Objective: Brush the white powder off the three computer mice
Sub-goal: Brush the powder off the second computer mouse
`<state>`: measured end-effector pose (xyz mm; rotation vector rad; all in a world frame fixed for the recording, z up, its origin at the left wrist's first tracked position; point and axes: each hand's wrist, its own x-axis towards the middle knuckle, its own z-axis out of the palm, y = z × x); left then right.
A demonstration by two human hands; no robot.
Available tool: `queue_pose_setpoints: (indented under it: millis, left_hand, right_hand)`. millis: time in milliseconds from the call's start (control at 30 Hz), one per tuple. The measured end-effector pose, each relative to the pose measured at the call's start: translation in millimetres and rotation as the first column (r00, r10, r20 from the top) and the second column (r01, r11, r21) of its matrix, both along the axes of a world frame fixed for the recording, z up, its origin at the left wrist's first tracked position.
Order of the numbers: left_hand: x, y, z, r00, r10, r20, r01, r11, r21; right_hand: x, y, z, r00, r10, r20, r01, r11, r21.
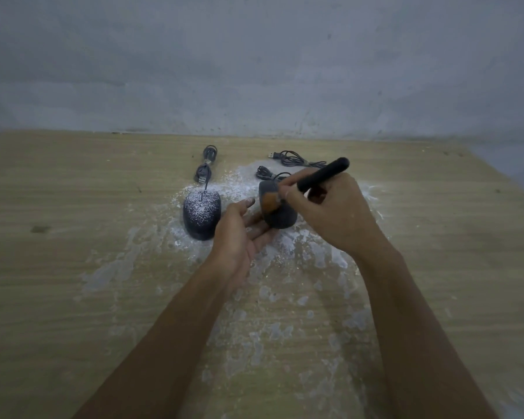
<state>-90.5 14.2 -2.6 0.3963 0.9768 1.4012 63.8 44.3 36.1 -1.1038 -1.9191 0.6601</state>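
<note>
- The dark grey, rounded plastic computer mouse point(280, 217) being cleaned lies just ahead of both hands, near the middle of the table. Its long axis runs away from the person and its cable end points toward the wall. It looks tipped, with its near end lifted onto the fingers.
- The left hand point(239, 234) lies palm up, its fingers fairly straight under and beside that mouse's left flank. The thumb is raised near the mouse's side and has powder on its tip. The hand cradles the mouse rather than clamping it.
- The right hand point(330, 213) is curled round the black-handled brush with orange bristles point(321, 176). The bristles press on the far upper face of the mouse, and the handle slants up to the right.
- The next stroke probably runs along the mouse's length, with the right hand working and the left hand only supporting.
- A second dark domed mouse point(201, 217) sits flat just left of the left hand. Its back is speckled white, so it is not yet brushed, and the left hand is the nearer one to it.
- The third mouse cannot be seen and may be hidden behind the right hand. Only coiled dark cables point(297, 160) show beyond.
- The fine white powder point(285, 246) lies in loose, smeared patches over the pale wood-grain table point(73, 207). The smooth shell should shed it easily, but the seams may hold some.
</note>
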Motion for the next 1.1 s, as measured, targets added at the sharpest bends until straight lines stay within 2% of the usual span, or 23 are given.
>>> queue_pose_setpoints:
  millis: [67,133,267,300,400,533,633,733,767,867,1000,1100]
  left_hand:
    - [-0.2,-0.1,0.3,1.000,-0.003,0.006,0.003,1.000,-0.003]
    - [-0.6,-0.1,0.2,1.000,-0.015,-0.009,0.015,1.000,0.003]
    - [-0.9,1.2,0.7,1.000,0.002,0.028,-0.002,1.000,-0.020]
    - [-1.0,1.1,0.6,1.000,0.004,0.028,-0.003,1.000,-0.021]
    - [-0.8,0.2,0.1,1.000,0.000,0.030,0.000,1.000,-0.010]
    - [-1.8,-0.9,1.2,0.999,-0.025,0.023,0.025,1.000,0.009]
    - [-1.4,-0.8,0.3,0.999,-0.032,-0.008,0.032,0.999,0.017]
    - [-1.7,0.9,-1.3,0.999,-0.036,0.005,0.036,0.999,0.032]
    - [-1.7,1.6,-2.7,0.999,-0.036,-0.005,0.036,0.999,0.040]
    - [-1.3,3.1,-7.7,0.994,-0.040,-0.097,0.047,0.996,0.074]
    - [4.2,5.9,-14.3,0.980,0.007,-0.198,0.010,0.997,0.083]
    - [10.4,4.4,-18.2,0.908,0.061,-0.414,-0.014,0.993,0.116]
  right_hand:
    - [4.9,0.9,1.7,0.999,-0.011,0.039,0.011,1.000,-0.012]
    - [6.9,-2.8,1.5,0.995,0.059,0.084,-0.052,0.995,-0.079]
    - [9.1,-1.5,0.9,1.000,-0.023,-0.021,0.022,0.999,-0.022]
    - [10.1,-1.6,1.1,1.000,-0.017,-0.008,0.016,0.999,-0.030]
    - [9.3,-5.0,-0.3,0.990,0.117,0.077,-0.106,0.986,-0.131]
    - [9.7,-3.8,0.3,0.997,0.072,0.039,-0.067,0.992,-0.102]
    - [10.2,-5.0,1.2,0.985,0.157,0.070,-0.145,0.978,-0.153]
    - [11.0,-3.0,0.4,0.997,0.065,-0.030,-0.068,0.994,-0.083]
    - [11.5,-2.3,1.1,0.998,0.062,-0.014,-0.063,0.995,-0.075]
    - [13.3,-4.0,3.3,0.985,0.158,0.070,-0.147,0.980,-0.138]
    - [21.0,5.1,10.9,0.987,0.005,-0.159,-0.022,0.994,-0.106]
    - [17.5,14.3,17.4,0.983,-0.047,-0.177,0.032,0.996,-0.084]
